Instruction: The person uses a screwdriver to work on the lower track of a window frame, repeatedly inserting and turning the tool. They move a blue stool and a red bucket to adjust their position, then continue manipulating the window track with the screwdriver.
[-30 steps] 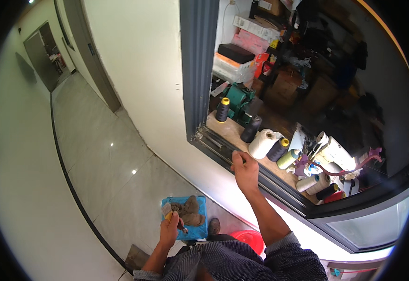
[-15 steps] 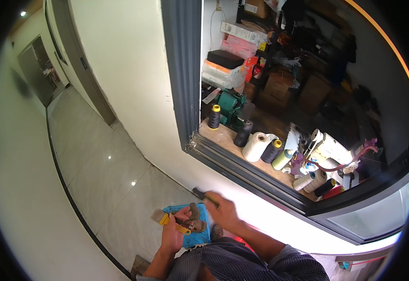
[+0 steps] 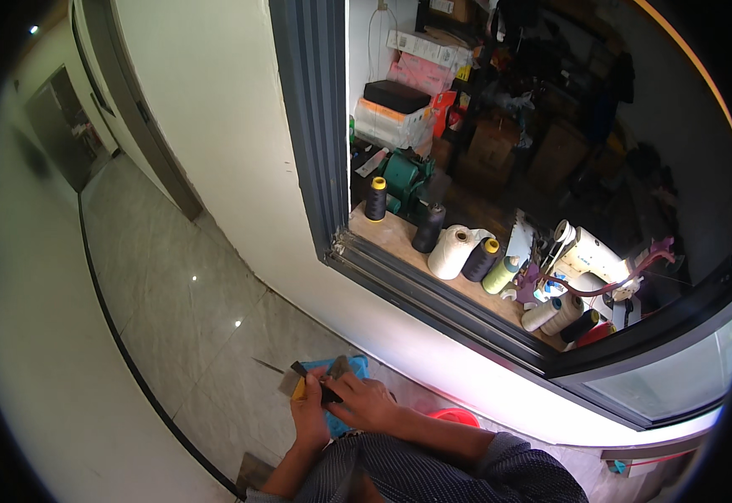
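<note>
My left hand (image 3: 309,417) is closed around a yellow-handled tool (image 3: 299,389) with a flat greyish end, which looks like a putty knife. My right hand (image 3: 364,402) is closed and has come up against it, holding a second tool with a black end (image 3: 301,370); its exact kind is hard to make out. Fingers hide most of both handles. Below the hands lies a blue plastic sheet or bag (image 3: 356,367), with a brownish lump (image 3: 338,365) on it, largely covered by my hands.
A red basin (image 3: 456,416) stands by the wall right of my forearm. On the window ledge sit several thread cones (image 3: 451,251), beside a white sewing machine (image 3: 588,256) and a green machine (image 3: 405,176). The tiled corridor floor (image 3: 190,310) stretches away left.
My right hand has swung left and down with its black-ended tool, from beside the wall to the yellow-handled tool in my left hand. The view has shifted slightly.
</note>
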